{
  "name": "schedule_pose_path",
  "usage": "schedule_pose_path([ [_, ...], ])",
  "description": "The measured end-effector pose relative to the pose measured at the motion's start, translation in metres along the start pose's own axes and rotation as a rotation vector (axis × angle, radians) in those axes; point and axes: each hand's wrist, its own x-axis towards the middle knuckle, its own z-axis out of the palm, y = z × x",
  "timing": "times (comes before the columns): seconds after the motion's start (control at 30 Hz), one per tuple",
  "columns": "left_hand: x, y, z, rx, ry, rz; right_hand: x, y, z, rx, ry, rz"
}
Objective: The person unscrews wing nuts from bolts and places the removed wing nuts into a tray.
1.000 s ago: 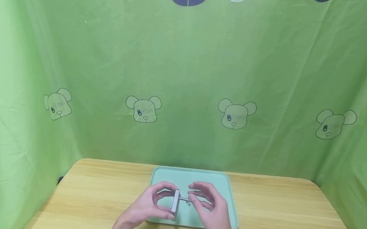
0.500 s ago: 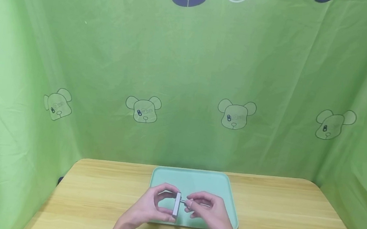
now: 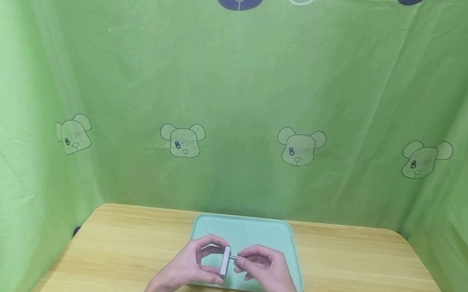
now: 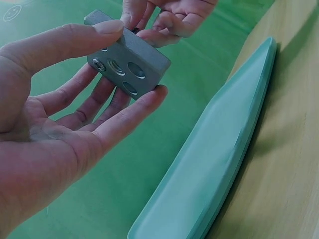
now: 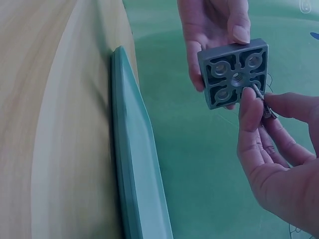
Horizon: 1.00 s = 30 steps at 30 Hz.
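Note:
My left hand (image 3: 188,262) holds a square grey metal block (image 3: 225,260) upright by its edges, thumb on one side and fingers on the opposite one. In the right wrist view, the block's ribbed face (image 5: 230,51) has round holes near the corners and one in the middle. A thin threaded bolt (image 5: 257,91) stands at the corner hole closest to my right hand (image 5: 289,159). Thumb and fingers of that hand pinch the bolt's head end, partly covering it. The left wrist view shows the block's smoother side (image 4: 157,59), with several holes.
A mint-green tray (image 3: 223,222) lies on the wooden table (image 3: 346,271) beneath and behind both hands. Green printed curtains (image 3: 230,175) enclose the table at the back and both sides.
A second ago the right fingers were spread and the bolt's head showed; they have since closed around it. The block has shifted slightly right and down in the left hand.

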Motion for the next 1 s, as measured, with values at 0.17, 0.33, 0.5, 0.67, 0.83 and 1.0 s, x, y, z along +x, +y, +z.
schedule_pose_path([
  [0.17,0.0,0.0,-0.001,0.0,0.008,0.005,0.0,0.002,0.003,-0.091,0.049,-0.076],
  [0.33,-0.001,0.0,-0.002,-0.006,0.009,0.011,0.0,0.006,0.007,-0.145,0.108,-0.2],
  [0.5,-0.001,0.001,-0.003,-0.023,0.013,0.018,0.003,0.012,0.009,-0.245,0.155,-0.459],
  [0.67,-0.001,0.001,-0.004,-0.051,0.004,0.021,0.008,0.019,0.008,-0.385,0.18,-0.796],
  [0.83,-0.001,0.0,-0.005,-0.063,-0.007,0.036,0.013,0.02,0.006,-0.535,0.186,-1.067],
  [1.0,-0.002,0.0,-0.005,-0.078,-0.009,0.037,0.014,0.016,0.006,-0.692,0.208,-1.228],
])
